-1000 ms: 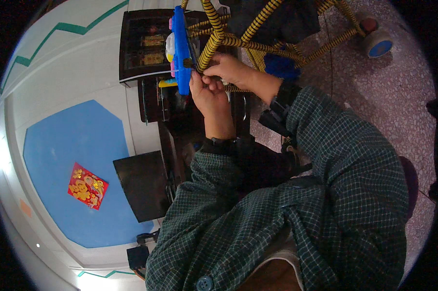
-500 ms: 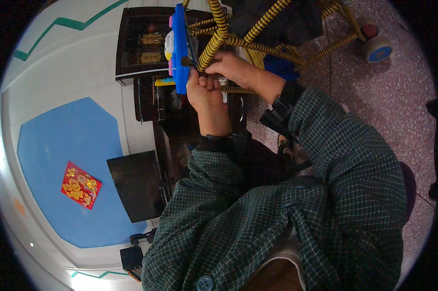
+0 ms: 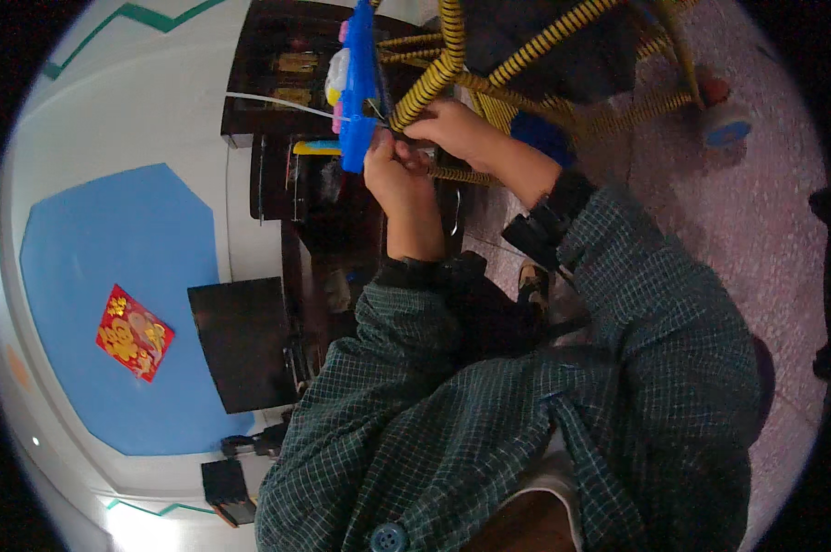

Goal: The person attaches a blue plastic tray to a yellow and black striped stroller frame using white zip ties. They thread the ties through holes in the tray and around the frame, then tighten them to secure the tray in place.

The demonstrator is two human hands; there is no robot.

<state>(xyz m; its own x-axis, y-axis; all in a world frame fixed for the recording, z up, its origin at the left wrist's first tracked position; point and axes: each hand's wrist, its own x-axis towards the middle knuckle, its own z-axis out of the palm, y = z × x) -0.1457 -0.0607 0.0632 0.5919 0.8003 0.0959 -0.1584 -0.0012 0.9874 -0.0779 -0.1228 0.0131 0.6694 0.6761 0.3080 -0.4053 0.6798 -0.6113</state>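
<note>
A frame of tubes wrapped in yellow-and-black stripes stands before me, with a blue plastic panel on its left side. White, pink and yellow pieces stick out from the panel. A thin white strip runs leftward from the panel's lower part. My left hand is closed beside the panel's lower edge, fingers curled at the lower end of the striped tube. From the other side my right hand meets it there, fingers bent against the tube end. What the fingertips pinch is hidden.
Dark cloth hangs within the frame, and a wheel with a blue hub rests on the speckled floor. A dark cabinet and a black screen stand to the left. My shoe shows below my arms.
The frame, panel and both hands have shifted slightly right in the view. The white strip now shows longer and slants upward to the left. Both hands stay at the same joint.
</note>
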